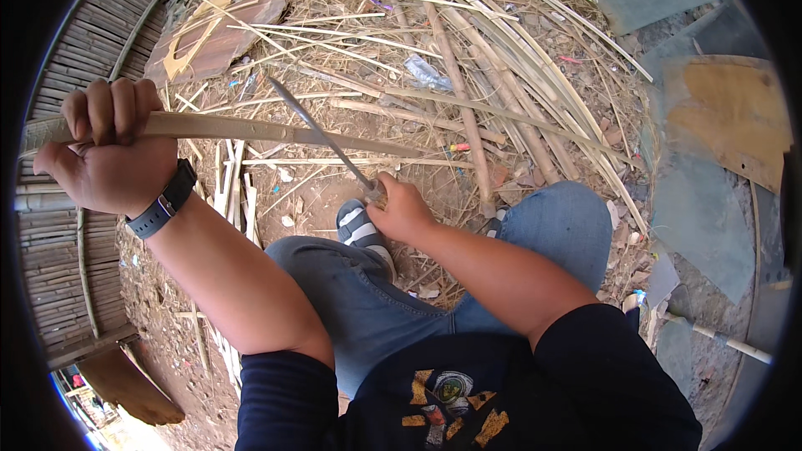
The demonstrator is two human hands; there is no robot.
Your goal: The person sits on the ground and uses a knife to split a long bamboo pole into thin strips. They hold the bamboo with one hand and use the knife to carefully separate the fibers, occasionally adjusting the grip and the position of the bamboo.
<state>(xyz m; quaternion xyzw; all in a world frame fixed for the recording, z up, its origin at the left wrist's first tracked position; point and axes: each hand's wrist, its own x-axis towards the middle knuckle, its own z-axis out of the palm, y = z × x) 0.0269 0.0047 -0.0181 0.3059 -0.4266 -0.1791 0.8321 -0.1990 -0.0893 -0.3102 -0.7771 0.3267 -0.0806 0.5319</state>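
Observation:
My left hand [117,142], with a dark watch on its wrist, is raised at the left and closed around a long split bamboo strip [242,128]. The strip runs rightward from my fist and narrows toward its far end, past my knees. In front of my body, my right hand [401,210] grips the handle of a knife, mostly hidden in the fingers. Its long, narrow grey blade [317,128] points up and to the left and crosses the bamboo strip in the picture. Whether blade and strip touch, I cannot tell.
Bamboo poles and split strips [518,75] lie across the littered ground ahead. A brown board [217,38] rests at the far left, beside a bamboo slat wall [63,259]. Flat grey sheets [697,217] and a tan panel [735,117] are on the right. My sandalled foot [363,230] is below the blade.

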